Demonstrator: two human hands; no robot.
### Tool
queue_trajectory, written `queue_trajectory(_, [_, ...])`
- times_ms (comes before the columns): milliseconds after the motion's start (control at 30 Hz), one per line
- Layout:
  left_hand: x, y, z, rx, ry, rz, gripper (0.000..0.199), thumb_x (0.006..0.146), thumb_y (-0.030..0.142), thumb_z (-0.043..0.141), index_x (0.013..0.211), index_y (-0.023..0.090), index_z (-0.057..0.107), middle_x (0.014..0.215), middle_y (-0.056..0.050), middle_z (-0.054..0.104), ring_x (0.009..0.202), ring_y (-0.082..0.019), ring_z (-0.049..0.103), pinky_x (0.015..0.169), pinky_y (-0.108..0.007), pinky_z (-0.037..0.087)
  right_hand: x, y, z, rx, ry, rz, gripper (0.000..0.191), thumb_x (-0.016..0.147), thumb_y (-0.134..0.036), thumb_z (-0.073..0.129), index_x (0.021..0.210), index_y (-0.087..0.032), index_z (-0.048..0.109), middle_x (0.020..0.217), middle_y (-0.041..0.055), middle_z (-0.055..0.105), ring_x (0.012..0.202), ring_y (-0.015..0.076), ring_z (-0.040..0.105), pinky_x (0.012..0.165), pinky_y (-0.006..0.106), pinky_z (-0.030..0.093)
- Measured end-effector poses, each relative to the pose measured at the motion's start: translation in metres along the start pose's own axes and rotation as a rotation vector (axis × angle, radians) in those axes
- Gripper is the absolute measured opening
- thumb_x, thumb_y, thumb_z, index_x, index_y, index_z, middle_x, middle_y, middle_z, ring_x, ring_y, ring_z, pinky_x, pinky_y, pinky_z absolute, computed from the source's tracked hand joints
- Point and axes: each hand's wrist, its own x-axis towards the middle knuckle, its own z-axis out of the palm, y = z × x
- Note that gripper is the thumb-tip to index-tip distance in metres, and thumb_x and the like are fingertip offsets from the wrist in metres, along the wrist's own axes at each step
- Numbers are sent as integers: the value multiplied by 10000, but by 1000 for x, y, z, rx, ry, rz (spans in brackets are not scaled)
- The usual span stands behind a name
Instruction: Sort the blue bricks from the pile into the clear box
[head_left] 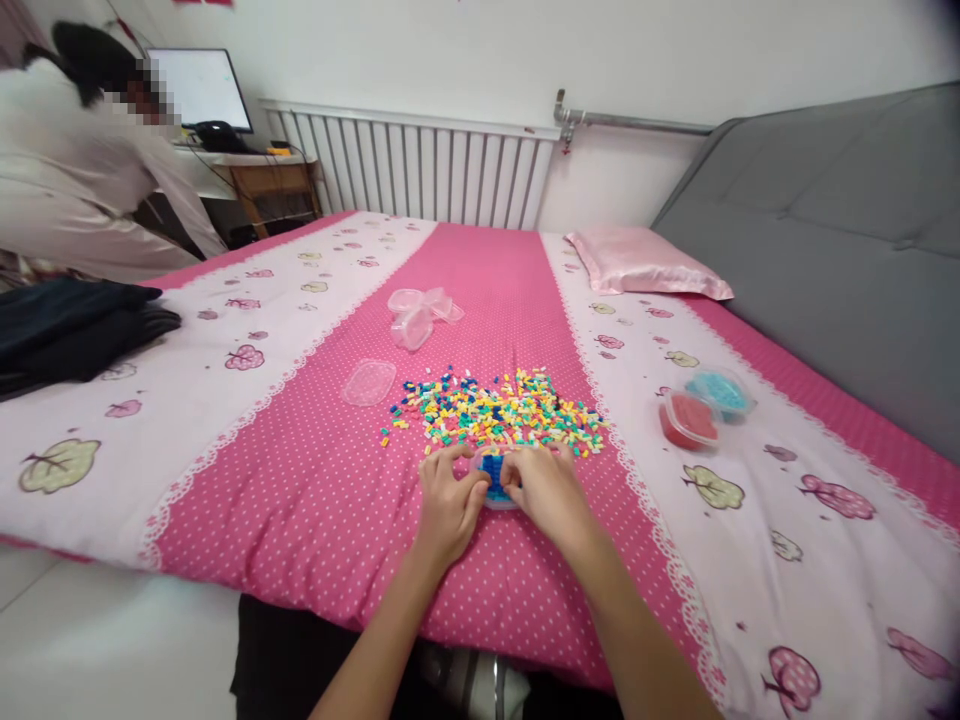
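A clear plastic container (504, 504) with dark blue pieces (493, 478) in it rests on the pink bedspread close to me. My left hand (448, 497) is at its left side, fingers curled against the rim. Over its right part is my right hand (546, 487), fingers bent and pressed together; whether they hold a piece is too small to tell. Just beyond both hands spreads a loose heap of small yellow, green, blue, white and pink pieces (495, 408).
Clear lids or containers (414, 318) lie beyond the heap, and one clear lid (368, 383) at its left. Right of it stand a red-filled container (688, 420) and a light-blue-filled one (718, 393). A pillow (646, 262) is farther back. A person (90, 170) bends at far left.
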Motion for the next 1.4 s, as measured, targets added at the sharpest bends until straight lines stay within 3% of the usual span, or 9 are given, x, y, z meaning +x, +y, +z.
queue_trajectory(333, [1, -1, 2, 5, 21, 22, 407, 1036, 327, 360, 880, 204, 715, 1174, -104, 556, 1098, -248, 463, 936, -414, 332, 1, -6, -6, -12, -44, 24, 152, 746, -72, 755, 681, -202, 711, 759, 7, 751, 834, 197, 673, 1063, 470, 226])
queue_trajectory(1033, [-1, -2, 3, 2, 24, -19, 338, 1034, 324, 371, 995, 216, 689, 1165, -92, 559, 1092, -245, 483, 935, -398, 339, -2, -1, -2, 59, 64, -8, 197, 805, -56, 694, 693, -215, 665, 721, -42, 720, 788, 169, 661, 1067, 481, 210])
queue_trajectory(1100, [-2, -3, 3, -20, 40, -63, 325, 1033, 332, 376, 1030, 230, 686, 1153, -83, 569, 1083, -241, 491, 938, -397, 346, -4, 6, 0, 88, 121, -9, 175, 834, -81, 667, 765, -239, 696, 745, -31, 715, 824, 192, 660, 1047, 491, 245])
queue_trajectory(1200, [0, -7, 1, -88, 131, -213, 328, 1034, 328, 355, 1040, 235, 669, 1104, -70, 592, 1067, -233, 513, 940, -391, 373, -8, 29, 8, 204, 360, -17, 221, 869, -102, 582, 913, -260, 730, 963, 44, 679, 985, 245, 623, 964, 462, 360])
queue_trajectory(1267, [4, -13, 0, -126, 226, -339, 323, 1034, 326, 337, 1003, 226, 643, 1037, -60, 608, 1025, -224, 533, 920, -378, 402, -13, 50, 19, 295, 540, -20, 206, 865, -119, 542, 857, -218, 722, 1042, 89, 593, 974, 241, 595, 910, 421, 428])
queue_trajectory(1400, [16, -27, -3, -93, 324, -458, 282, 1020, 325, 342, 963, 213, 595, 954, -55, 604, 958, -228, 540, 892, -384, 417, -27, 86, 47, 388, 699, -17, 162, 849, -202, 572, 751, -205, 701, 1011, 82, 528, 952, 247, 572, 881, 416, 470])
